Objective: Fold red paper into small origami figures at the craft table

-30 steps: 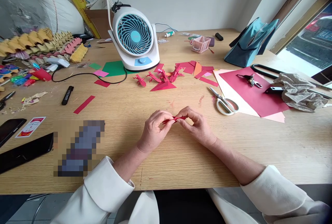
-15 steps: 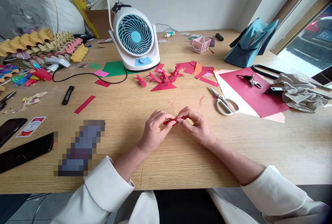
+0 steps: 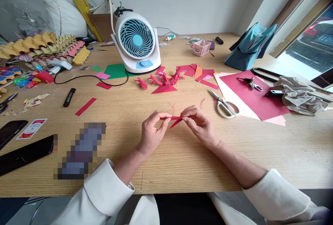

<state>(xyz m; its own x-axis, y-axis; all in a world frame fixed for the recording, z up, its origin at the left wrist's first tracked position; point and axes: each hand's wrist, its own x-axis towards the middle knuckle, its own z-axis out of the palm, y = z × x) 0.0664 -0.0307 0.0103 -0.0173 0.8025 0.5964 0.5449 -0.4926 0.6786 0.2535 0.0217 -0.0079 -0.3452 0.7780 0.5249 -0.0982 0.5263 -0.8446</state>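
A small piece of folded red paper [image 3: 176, 122] is held above the table between my two hands, with narrow pointed flaps spread apart. My left hand [image 3: 154, 131] pinches one tip of it between thumb and forefinger. On the other end my right hand [image 3: 199, 126] is closed, thumb against the curled fingers, hiding part of the paper. Beyond the hands, several folded red paper figures [image 3: 163, 78] stand in a cluster, with a larger red folded triangle [image 3: 164, 89] in front of them. White-handled scissors [image 3: 225, 107] lie to the right of my right hand.
A white fan [image 3: 137, 41] stands behind the figures. Red paper sheets [image 3: 229, 82] lie at the right, near a teal bag [image 3: 249, 49]. A black marker [image 3: 69, 97], a red paper strip [image 3: 86, 106] and phones [image 3: 28, 153] are on the left. A pink basket [image 3: 201, 48] sits farther back.
My hands have drawn slightly apart. More of the folded red paper shows between them, and a pointed flap now hangs down toward me. The view has shifted slightly.
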